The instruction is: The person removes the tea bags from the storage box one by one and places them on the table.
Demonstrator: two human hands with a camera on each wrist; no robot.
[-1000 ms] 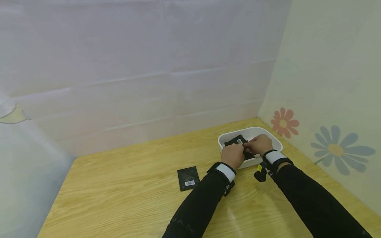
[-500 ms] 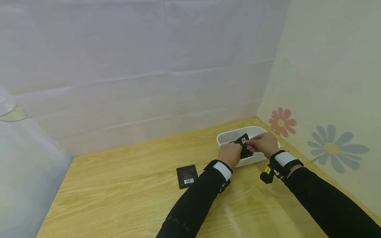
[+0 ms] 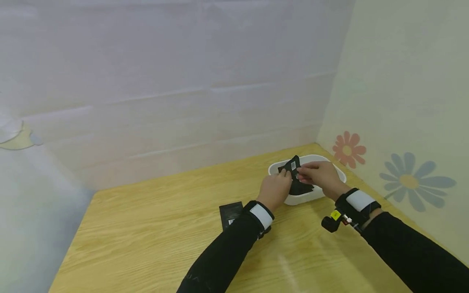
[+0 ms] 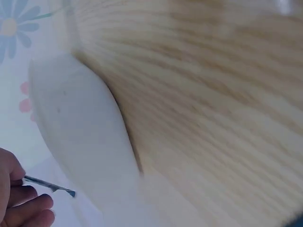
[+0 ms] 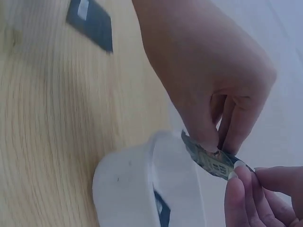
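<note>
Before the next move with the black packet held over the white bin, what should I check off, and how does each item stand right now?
1. Left hand pinches the black packet: ok.
2. Right hand pinches the same packet from the other side: ok, fingertips show on its edge in the right wrist view.
3. Packet lifted clear of the white bin: ok, it sits above the rim.
4. More black packets left in the bin: ok, one shows below the hands.
5. Packet on the table out of the hands' way: ok, it lies left of the left wrist.
6. Held packet undamaged: cannot tell.
</note>
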